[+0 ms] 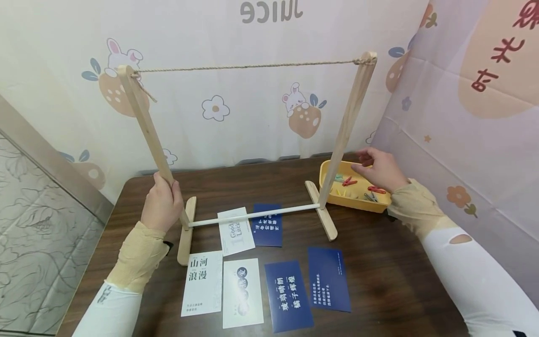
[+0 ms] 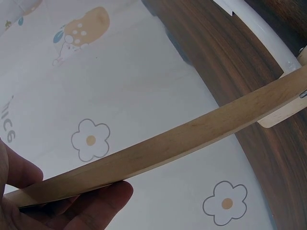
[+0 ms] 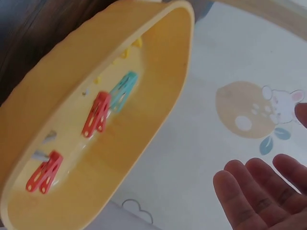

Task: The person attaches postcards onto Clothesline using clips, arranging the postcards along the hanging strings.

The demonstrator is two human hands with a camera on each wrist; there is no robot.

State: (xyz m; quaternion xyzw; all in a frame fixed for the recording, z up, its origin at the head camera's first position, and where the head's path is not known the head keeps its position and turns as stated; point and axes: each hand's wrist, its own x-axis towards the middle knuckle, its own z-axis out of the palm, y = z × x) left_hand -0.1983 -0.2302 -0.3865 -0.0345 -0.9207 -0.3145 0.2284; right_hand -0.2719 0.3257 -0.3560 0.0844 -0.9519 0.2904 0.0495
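A wooden stand with a twine line (image 1: 248, 67) strung between its two posts stands on the table. My left hand (image 1: 162, 203) grips the left post (image 1: 147, 126) low down; in the left wrist view the thumb and fingers lie on either side of that post (image 2: 172, 143). At the right, my right hand (image 1: 381, 169) hovers over the back of a yellow basket (image 1: 358, 204), holding nothing, its fingers loosely extended in the right wrist view. Inside the basket lie red clothespins (image 3: 97, 115), a teal clothespin (image 3: 123, 91) and some yellow and grey ones.
Several white and blue cards lie on the table (image 1: 391, 262), among them a white card (image 1: 202, 283) and a blue card (image 1: 289, 296). Two cards lie partly under the stand's white crossbar (image 1: 257, 215). A printed cloth (image 1: 252, 135) hangs behind.
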